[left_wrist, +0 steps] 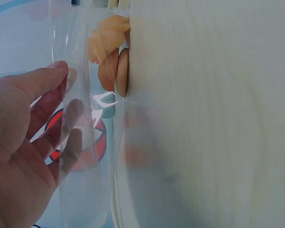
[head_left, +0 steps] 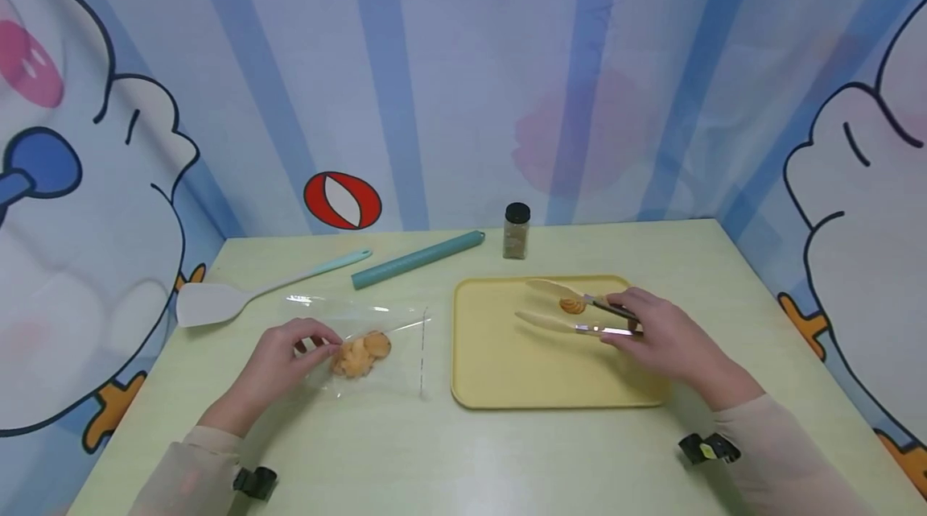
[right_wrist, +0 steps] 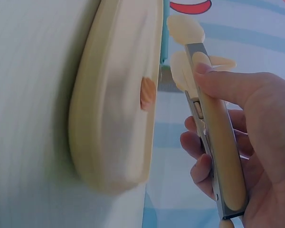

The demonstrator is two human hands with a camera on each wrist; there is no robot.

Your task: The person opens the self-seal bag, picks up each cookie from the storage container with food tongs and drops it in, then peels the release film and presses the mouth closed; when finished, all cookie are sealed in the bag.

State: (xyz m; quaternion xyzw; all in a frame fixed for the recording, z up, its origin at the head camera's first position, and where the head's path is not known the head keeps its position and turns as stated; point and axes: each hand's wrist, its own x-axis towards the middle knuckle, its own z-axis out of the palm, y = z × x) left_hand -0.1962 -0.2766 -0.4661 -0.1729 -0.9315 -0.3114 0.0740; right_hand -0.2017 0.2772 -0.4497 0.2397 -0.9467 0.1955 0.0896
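Head view, work surface: one clear plastic bag, flat on a pale table, its film pinched by the left hand between thumb and fingers, seemingly to raise and steady the limp sheet. One pair of tongs, gripped by the right hand around the handles, with thumb and fingers on opposite sides; jaws stand well apart, nothing between them touched, a hold that would suit squeezing. Beneath them, one yellow tray, whose raised rim presumably keeps small items from rolling off. Set behind, apparently out of the hands' way: one long-handled spatula, one teal rolling pin, one black-lidded spice jar, upright. Baked goods: one small swirled pastry lying on the tray near its far side, golden-brown, ridged; inside the bag, several tan pastry pieces, one lobed, others rounded and smooth, exact count unclear.
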